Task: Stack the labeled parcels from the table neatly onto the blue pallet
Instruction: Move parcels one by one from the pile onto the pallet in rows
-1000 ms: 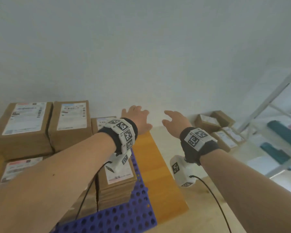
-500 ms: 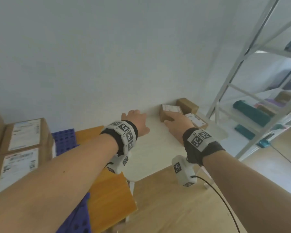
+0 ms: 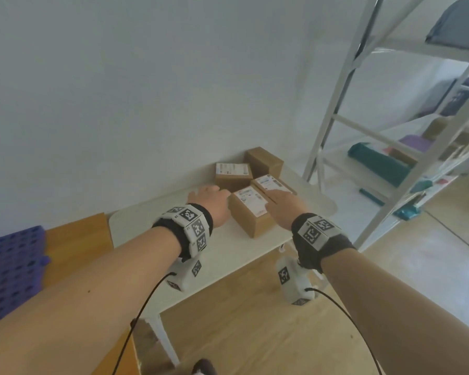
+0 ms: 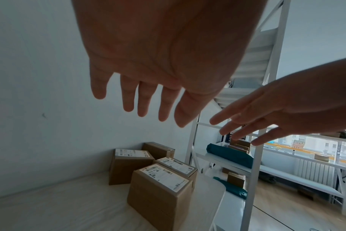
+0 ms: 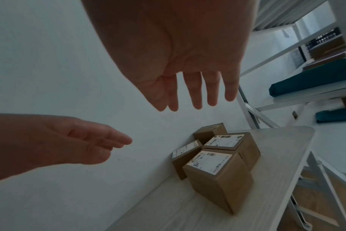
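Note:
Several brown cardboard parcels sit in a cluster at the far right end of the white table [image 3: 173,239]. The nearest labeled parcel [image 3: 255,223] [image 4: 160,187] [image 5: 217,175] stands in front. Behind it are a second labeled parcel [image 3: 271,184], a third labeled parcel [image 3: 232,173] and a plain box [image 3: 263,161]. My left hand [image 3: 211,196] [image 4: 140,101] hovers at the nearest parcel's left side, fingers straight and spread. My right hand [image 3: 279,200] [image 5: 196,96] hovers over its right edge, also empty. The blue pallet [image 3: 11,266] lies at the far left.
A wooden platform [image 3: 76,239] carries the pallet, left of the table. A white metal shelf rack [image 3: 390,131] with teal bundles [image 3: 377,163] stands close to the table's right end. The wall runs right behind the parcels. Wooden floor lies below.
The view has swung right, from the pallet with its stacked parcels to the white table. Both hands have reached forward and now flank the nearest parcel.

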{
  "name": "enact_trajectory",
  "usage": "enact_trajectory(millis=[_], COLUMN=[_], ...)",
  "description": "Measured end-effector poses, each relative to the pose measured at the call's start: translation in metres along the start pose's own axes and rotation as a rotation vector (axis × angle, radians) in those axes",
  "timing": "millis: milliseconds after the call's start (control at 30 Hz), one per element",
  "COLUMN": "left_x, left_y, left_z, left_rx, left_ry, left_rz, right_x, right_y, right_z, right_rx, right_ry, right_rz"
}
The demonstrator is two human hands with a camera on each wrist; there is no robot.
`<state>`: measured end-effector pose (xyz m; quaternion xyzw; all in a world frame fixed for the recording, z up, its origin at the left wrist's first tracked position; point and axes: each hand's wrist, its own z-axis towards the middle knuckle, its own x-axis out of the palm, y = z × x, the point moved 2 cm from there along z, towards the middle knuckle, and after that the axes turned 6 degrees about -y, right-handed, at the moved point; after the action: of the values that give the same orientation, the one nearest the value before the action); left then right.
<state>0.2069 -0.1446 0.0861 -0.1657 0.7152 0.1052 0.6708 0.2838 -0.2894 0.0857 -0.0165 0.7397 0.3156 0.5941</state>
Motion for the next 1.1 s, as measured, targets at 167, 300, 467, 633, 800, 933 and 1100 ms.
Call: enact_trajectory(millis=[167, 300, 467, 633, 800, 933, 1100], left_x=[0.014, 0.022, 0.024, 0.040, 0.051, 0.056, 0.063], left_y=[-0.007, -0.019, -0.024, -0.025, -0.034, -0.037, -0.057], left_z=[0.067, 0.133, 0.211, 0.270, 0.312, 0.348, 0.401], left_rx=[-0.021, -0.024, -0.052, -0.073, -0.099, -0.168, -0.229], left_ry=[0.014, -0.003, 0.024, 0.046, 0.079, 0.107, 0.130], left_rz=[0.002, -0.048, -0.091, -0.123, -0.104, -0.146, -0.114], right_x=[-0.012, -0.019, -0.025, -0.014, -0.016, -0.017, -0.024], right_y=[-0.029, -0.046, -0.053, -0.067, -0.081, -0.100, -0.123], right_z=[0.050, 0.111, 0.190, 0.247, 0.294, 0.343, 0.406], right_rx=[0.015, 0.030, 0.029, 0.049, 0.008, 0.008, -0.031], right_ry=[0.011, 0.033, 0.064, 0.116, 0.187, 0.229, 0.303], right_rz=[0.004, 0.007, -0.024, -0.048, -0.083, -0.019, -0.013])
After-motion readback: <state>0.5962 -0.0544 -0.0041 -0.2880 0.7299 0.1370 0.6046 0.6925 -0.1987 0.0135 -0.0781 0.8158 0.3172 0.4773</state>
